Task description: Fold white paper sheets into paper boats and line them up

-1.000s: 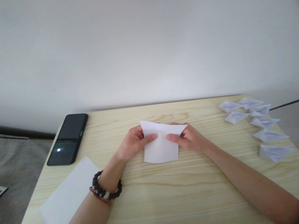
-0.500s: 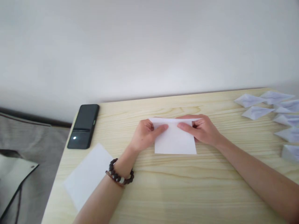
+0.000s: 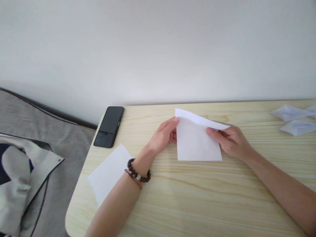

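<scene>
A white sheet of paper (image 3: 195, 141) is held between both hands above the wooden table, its upper part bent over toward me along the far edge. My left hand (image 3: 165, 133) pinches the paper's left edge near the top corner, with the thumb on the front. At the right side, my right hand (image 3: 228, 140) grips the paper with its thumb flat on the front face; its other fingers are mostly hidden behind the sheet. A second white sheet (image 3: 111, 172) lies on the table, partly under my left forearm, which wears a dark bead bracelet (image 3: 138, 174).
A black phone (image 3: 109, 126) lies at the table's back left corner. Several folded white paper pieces (image 3: 290, 113) sit at the far right, some cut off by the frame. The wooden table (image 3: 197, 204) meets a pale wall. Grey fabric with a light cloth (image 3: 22, 177) is at the left.
The view has swung left, so the folded pieces slide out at right. My left hand has shifted from the paper's front to its left edge, and the sheet's top left corner has risen.
</scene>
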### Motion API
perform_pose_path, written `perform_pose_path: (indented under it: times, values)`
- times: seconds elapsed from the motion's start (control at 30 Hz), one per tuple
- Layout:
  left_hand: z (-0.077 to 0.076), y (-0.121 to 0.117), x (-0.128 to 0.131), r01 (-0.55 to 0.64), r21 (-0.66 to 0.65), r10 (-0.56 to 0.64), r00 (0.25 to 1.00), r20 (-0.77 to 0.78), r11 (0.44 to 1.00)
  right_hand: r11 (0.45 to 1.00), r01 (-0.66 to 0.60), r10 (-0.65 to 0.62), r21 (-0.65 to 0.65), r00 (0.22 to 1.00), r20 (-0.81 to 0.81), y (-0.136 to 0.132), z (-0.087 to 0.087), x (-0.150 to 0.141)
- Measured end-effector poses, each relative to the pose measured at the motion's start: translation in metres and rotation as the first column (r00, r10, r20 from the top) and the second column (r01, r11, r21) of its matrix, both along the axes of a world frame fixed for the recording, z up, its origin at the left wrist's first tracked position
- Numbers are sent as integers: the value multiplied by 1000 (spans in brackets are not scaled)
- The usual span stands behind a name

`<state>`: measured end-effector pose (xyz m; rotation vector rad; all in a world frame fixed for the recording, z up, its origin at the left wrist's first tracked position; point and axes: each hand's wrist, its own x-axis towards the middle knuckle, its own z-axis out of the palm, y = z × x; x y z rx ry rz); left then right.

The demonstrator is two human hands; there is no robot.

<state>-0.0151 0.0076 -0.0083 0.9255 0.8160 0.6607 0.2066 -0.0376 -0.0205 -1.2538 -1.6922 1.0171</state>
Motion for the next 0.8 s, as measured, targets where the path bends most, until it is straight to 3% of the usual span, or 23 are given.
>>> perform_pose_path:
  times: [0.13,0.27,0.37,0.5,0.7,0.8]
  values:
    - [9,3,-3,72,-74,-70,997,27,995,982,-113,102,153,992,78,5,3,0]
    - [12,-1,0,110,106,-97,989,-114,988,965,-165,140,203,981,134,7,3,-2]
    - [11,-4,2,127,238,-75,973,-217,963,959,-167,151,227,985,88,7,4,-3]
    - [7,-4,4,64,351,35,963,-268,934,964,-169,169,206,985,21,7,6,-3]
    - [2,-3,4,27,398,78,966,-245,917,961,-262,270,83,957,-110,5,5,4]
    - [0,-4,5,21,426,96,963,-252,904,978,-207,208,23,961,-181,3,5,2]
